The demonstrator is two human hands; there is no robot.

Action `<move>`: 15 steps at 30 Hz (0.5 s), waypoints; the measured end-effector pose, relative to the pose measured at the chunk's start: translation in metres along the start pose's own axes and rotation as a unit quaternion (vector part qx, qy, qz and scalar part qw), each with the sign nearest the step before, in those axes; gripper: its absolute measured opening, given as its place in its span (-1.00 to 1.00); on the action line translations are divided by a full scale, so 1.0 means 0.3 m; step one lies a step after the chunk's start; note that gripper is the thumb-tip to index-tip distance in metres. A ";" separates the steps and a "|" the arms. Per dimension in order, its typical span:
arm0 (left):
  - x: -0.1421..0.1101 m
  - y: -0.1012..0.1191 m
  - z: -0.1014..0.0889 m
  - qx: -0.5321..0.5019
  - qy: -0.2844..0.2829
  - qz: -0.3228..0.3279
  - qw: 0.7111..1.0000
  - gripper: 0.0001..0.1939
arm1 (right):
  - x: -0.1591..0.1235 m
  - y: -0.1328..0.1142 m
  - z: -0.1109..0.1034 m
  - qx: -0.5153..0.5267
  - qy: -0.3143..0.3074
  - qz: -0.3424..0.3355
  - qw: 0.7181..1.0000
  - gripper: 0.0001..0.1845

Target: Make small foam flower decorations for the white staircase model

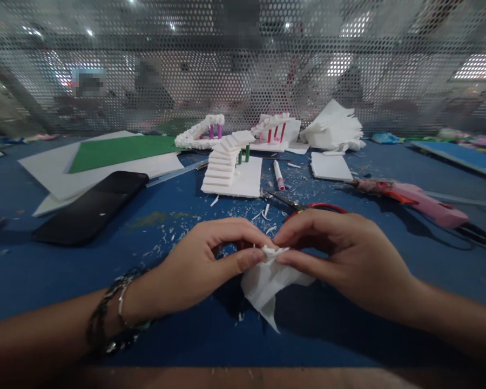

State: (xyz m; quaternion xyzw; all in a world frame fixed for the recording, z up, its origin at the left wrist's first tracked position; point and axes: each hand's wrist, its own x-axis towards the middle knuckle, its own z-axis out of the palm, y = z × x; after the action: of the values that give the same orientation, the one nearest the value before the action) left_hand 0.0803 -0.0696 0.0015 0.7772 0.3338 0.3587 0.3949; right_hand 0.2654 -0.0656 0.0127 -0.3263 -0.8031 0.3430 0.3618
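Between my two hands is a thin white tissue, gathered at its top edge and hanging down in a loose point. My left hand pinches the gathered edge from the left with thumb and fingers. From the right, my right hand pinches the same edge, its fingertips almost touching the left ones. Just beyond the right hand lie scissors with red handles, partly hidden by that hand. A small white staircase model with green posts stands past the fingers on a white base.
Behind are white models with purple posts and red posts, and a tissue stack. A marker, white square and pink glue gun lie right. Left are a black phone and green sheet. White scraps litter the blue table.
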 end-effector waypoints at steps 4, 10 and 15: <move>-0.006 -0.001 0.008 -0.033 0.019 -0.002 0.999 -0.87 | -0.007 -0.009 0.008 -0.007 0.035 0.009 0.999 -0.93; -0.018 0.006 0.019 -0.103 0.024 0.005 0.994 -0.68 | -0.006 -0.017 0.006 0.037 0.003 -0.019 0.999 -0.94; -0.020 0.003 0.018 -0.093 0.022 0.022 0.995 -0.74 | 0.005 -0.010 -0.001 0.049 -0.027 -0.014 0.998 -0.93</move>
State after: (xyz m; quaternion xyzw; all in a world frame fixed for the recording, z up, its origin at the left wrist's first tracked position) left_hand 0.0818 -0.0768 -0.0017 0.7359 0.2907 0.4137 0.4504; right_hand 0.2641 -0.0662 0.0159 -0.2879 -0.7992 0.3854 0.3603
